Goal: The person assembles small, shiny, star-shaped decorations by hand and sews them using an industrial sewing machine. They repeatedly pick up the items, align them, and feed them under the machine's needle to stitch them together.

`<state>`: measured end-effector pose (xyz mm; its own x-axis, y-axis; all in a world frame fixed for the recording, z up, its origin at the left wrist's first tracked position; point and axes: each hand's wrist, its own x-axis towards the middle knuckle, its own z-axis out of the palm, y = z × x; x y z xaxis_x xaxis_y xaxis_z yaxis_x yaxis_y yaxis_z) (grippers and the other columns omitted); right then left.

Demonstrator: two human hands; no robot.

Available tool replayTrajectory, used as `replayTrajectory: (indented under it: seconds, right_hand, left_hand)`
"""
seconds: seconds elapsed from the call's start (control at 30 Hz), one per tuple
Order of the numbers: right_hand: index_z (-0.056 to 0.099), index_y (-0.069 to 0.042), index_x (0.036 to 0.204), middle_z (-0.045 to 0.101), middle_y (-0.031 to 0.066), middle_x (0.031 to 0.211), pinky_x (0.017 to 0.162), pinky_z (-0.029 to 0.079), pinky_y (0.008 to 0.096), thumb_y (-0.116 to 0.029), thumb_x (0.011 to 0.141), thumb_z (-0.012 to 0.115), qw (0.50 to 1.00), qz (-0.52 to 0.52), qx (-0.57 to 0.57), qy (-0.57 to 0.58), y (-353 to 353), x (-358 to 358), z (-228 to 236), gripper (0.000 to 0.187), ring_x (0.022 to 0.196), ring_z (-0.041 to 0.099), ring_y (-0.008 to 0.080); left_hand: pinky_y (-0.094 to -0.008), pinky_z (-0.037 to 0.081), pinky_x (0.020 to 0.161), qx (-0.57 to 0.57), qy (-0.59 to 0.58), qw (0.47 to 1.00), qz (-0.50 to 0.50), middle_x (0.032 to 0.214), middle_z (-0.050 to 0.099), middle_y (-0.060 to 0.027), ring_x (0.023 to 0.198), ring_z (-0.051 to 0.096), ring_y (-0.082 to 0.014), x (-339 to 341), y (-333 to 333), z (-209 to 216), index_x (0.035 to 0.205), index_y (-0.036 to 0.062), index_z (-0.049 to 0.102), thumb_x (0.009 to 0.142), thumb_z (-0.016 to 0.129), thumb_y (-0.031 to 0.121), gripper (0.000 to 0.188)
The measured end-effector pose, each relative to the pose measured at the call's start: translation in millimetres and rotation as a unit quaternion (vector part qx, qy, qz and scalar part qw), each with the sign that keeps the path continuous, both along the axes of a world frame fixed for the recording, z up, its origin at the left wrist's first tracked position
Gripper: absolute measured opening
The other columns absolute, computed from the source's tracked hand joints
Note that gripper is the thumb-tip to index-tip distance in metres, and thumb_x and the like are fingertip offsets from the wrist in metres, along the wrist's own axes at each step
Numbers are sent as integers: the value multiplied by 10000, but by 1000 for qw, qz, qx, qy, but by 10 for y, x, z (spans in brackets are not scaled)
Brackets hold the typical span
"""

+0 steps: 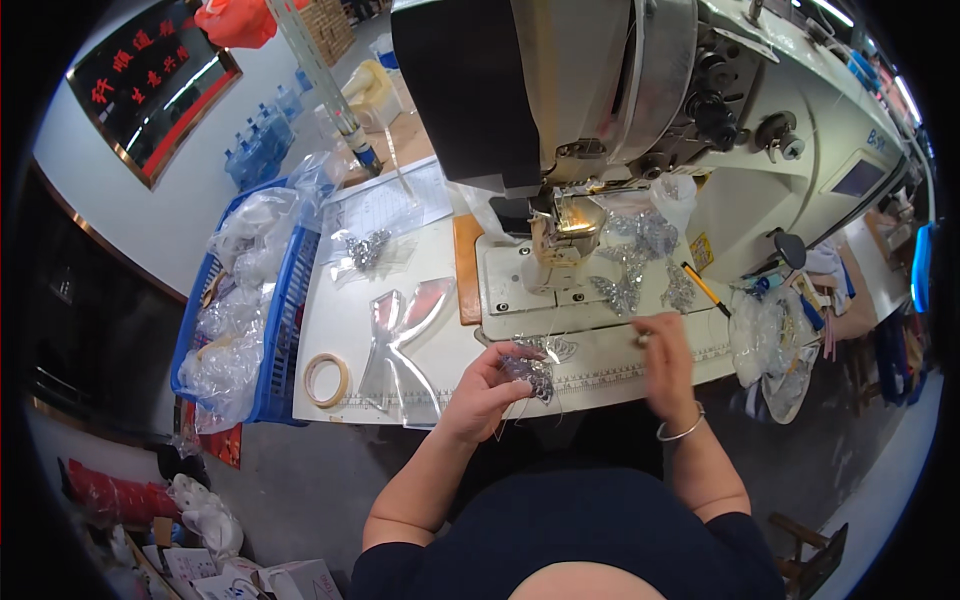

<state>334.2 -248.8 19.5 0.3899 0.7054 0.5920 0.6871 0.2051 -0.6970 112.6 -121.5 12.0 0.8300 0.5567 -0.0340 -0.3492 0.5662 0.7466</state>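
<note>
My left hand (482,390) pinches a silver, glittery butterfly-shaped appliqué (537,380) at the front edge of the sewing table, with loose threads trailing from it. My right hand (668,362), a metal bangle on its wrist, hovers to the right over the table's front, apart from the appliqué. Motion blurs its fingers, so I cannot make out whether they hold anything. Beyond both hands stands the needle area (562,235) of a large sewing machine (800,110), lit by a small lamp. More silver glittery pieces (618,290) lie right of the needle.
Left on the table are a tape roll (327,380), shiny clear-and-silver strips (408,350), and another glittery piece (367,248) on plastic. A blue basket (285,330) of plastic bags stands beside it. A yellow-and-black pen-like tool (705,288) and a clear bag (765,335) lie right.
</note>
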Motion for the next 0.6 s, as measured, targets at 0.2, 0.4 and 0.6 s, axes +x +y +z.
replayTrajectory:
  seconds: [0.2, 0.4, 0.6]
  right_hand:
    - [681, -130, 969, 554, 46, 811, 547, 456, 276, -176, 723, 726, 993, 40, -64, -95, 226, -487, 272, 254, 648, 562, 180]
    - [694, -142, 938, 565, 30, 795, 549, 461, 281, -177, 705, 742, 990, 52, -7, -135, 319, -514, 220, 241, 630, 561, 177]
    - [695, -132, 925, 567, 35, 795, 545, 457, 276, -169, 711, 740, 993, 51, -18, -108, 325, -497, 195, 222, 626, 561, 171]
  left_hand:
    - [-367, 510, 844, 8, -2, 1000, 19, 1131, 540, -134, 986, 589, -226, -87, -71, 79, 1098, 9, 483, 757, 597, -83, 371]
    - [-346, 469, 896, -3, -5, 1000, 14, 1147, 537, -132, 1036, 554, -211, -136, -72, -2, 1116, 16, 473, 759, 584, -81, 386]
    - [-337, 482, 874, -38, 3, 999, 11, 1132, 538, -129, 1007, 564, -197, -144, -87, 89, 1148, -1, 474, 762, 592, -54, 407]
